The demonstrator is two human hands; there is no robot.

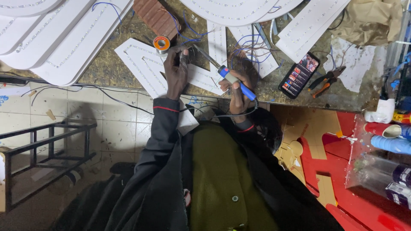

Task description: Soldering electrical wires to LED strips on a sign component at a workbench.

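1. Your right hand (238, 87) is clenched round the blue-handled soldering iron (233, 80), tip angled toward the left hand (176, 70). Hold that shallow angle — the cord (239, 112) loops just under the wrist, so keep it slack.
2. Your left hand pinches down at the top edge of the white arrow-shaped panel (147, 68), fingers beside the solder spool (162, 43). I judge the joint sits right at those fingertips; keep them clear of the hot tip.
3. Blue wires (188, 30) cross the work; press them flat before heating.
4. Tabletop (107, 72) — scuffed, mottled, crowded: lit phone (299, 75) and orange-handled pliers (325, 80) lie to your right, large white panels (51, 34) at the far left.
5. Room: tiled floor (85, 115), a black metal frame (43, 149), red shapes (342, 154) at right.
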